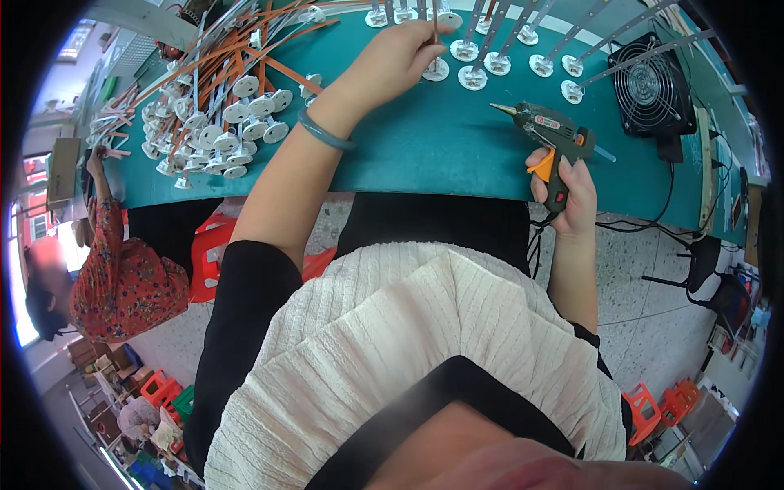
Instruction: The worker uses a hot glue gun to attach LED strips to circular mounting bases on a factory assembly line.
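My left hand [392,61] reaches out over the green table [433,147] and pinches a thin rod [434,24] that stands on a white round base [436,70]. A green bangle [324,133] circles that wrist. My right hand [569,189] grips a dark hot glue gun [549,131] with an orange trigger at the table's near edge, its nozzle pointing left. A row of upright rods on white round bases [498,64] stands just beyond the gun.
A heap of white-based rods and orange strips [220,106] lies at the table's left. A black fan [652,86] sits at the right, with cables trailing down. A person in a red patterned top [122,278] sits at left. Red stools [214,253] stand below.
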`<move>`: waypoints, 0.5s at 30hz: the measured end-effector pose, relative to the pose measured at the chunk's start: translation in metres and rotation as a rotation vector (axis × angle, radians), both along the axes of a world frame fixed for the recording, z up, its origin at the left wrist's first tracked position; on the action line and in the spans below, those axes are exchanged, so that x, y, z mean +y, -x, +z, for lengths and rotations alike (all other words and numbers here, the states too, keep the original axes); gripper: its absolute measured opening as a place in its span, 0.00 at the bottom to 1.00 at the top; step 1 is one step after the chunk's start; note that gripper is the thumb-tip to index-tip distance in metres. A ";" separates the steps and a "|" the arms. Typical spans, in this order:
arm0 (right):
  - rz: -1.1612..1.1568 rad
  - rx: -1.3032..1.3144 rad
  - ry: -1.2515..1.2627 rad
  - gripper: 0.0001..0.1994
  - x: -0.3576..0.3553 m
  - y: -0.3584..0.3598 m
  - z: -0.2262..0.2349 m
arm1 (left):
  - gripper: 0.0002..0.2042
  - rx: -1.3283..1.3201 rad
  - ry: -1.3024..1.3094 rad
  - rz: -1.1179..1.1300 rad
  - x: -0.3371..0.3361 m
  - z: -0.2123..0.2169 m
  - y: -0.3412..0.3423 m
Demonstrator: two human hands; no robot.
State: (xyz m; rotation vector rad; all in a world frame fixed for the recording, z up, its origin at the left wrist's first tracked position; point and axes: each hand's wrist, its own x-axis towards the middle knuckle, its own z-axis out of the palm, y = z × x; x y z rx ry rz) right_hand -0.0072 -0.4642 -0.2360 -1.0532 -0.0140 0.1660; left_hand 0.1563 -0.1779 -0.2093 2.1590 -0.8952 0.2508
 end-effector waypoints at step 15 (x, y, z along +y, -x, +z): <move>0.024 0.002 -0.030 0.22 -0.001 0.004 -0.002 | 0.09 -0.180 -0.021 0.520 0.156 0.042 0.015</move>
